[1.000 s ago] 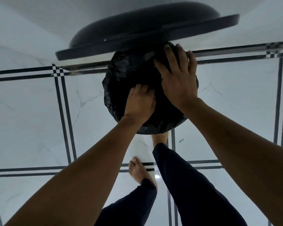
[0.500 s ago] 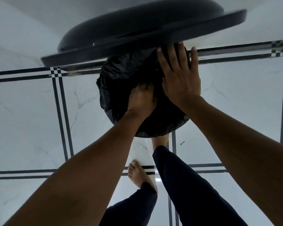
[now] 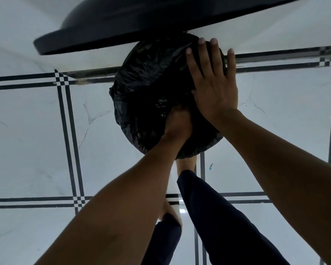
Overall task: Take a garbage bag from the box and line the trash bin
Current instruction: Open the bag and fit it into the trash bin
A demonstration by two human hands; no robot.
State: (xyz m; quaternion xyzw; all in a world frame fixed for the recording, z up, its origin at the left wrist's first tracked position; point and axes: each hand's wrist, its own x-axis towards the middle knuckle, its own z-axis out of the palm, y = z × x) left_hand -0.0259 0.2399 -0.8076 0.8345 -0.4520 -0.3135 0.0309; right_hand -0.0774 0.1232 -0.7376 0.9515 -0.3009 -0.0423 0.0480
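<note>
Floor [image 3: 36, 150]: white tiles with dark lines.
Garbage bag [image 3: 147, 88]: black, already covering the round trash bin, under its raised lid [image 3: 141, 25].
Left hand [image 3: 178, 123]: pushed into the bag; fingers hidden, cannot tell.
Right hand [image 3: 214, 87]: fingers spread flat, holding nothing.
Risk: a hard push could tear the thin bag.

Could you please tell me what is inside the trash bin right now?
The black garbage bag fills the trash bin opening, and the left hand pushes down into it. The bin's bottom is covered by the bag.
</note>
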